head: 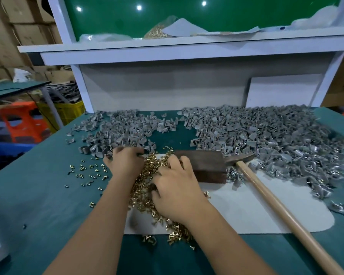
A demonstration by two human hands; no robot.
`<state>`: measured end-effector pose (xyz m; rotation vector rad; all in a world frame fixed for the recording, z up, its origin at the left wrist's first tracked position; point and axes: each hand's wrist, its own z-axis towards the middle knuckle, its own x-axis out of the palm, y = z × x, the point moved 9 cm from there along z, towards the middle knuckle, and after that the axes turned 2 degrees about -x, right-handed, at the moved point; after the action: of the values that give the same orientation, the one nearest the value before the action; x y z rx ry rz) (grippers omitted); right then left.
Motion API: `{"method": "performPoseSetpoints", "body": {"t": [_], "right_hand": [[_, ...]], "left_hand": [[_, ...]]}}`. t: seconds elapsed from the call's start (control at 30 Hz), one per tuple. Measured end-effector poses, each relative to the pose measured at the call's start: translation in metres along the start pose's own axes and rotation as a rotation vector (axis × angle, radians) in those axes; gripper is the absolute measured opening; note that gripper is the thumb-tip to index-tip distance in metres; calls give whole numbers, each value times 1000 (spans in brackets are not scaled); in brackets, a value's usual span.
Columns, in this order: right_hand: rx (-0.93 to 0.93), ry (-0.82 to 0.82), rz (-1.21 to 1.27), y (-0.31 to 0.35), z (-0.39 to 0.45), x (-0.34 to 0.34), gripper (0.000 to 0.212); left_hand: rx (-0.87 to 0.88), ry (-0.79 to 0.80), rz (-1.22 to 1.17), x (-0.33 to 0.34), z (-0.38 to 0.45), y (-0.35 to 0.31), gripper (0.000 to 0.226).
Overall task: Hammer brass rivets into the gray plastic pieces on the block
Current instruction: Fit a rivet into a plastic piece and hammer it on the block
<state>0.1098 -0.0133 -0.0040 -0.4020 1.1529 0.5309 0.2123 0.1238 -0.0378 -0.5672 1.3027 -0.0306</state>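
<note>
Hands in a rivet pile on a green workbench.

Green table [38, 195] with a white sheet [246, 207] on it, under a white shelf [167, 50]; cardboard boxes and an orange stool [22, 124] stand at left. Gray plastic pieces [266, 135] heap across the back, the dark block [205, 165] just before them, the hammer [276, 197] lying beside it. Left hand [125, 161] rests with fingers curled at the pieces' edge, apparently holding one. Right hand [177, 187] presses into the brass rivets [145, 187]; I cannot tell whether it holds any.

Brass rivets [147, 187] heaped beside block [205, 167]
</note>
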Motion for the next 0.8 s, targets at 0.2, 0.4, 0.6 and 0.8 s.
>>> {"method": "performPoseSetpoints", "body": {"t": [0.2,0.4,0.6,0.8], "right_hand": [[-20,-6,34,5,1,1,17],[-39,-7,44,6,1,3,30],[-83,31,101,7,2,7,18],[-42,29,199,0,3,9,10]], "left_hand": [[-13,-119,-73,-6,-1,-3,35],[58,-307,-256,-28,-12,-7,30],[15,-191,-676,-22,-15,-16,28],[28,-8,-844,-3,-22,-35,28]]}}
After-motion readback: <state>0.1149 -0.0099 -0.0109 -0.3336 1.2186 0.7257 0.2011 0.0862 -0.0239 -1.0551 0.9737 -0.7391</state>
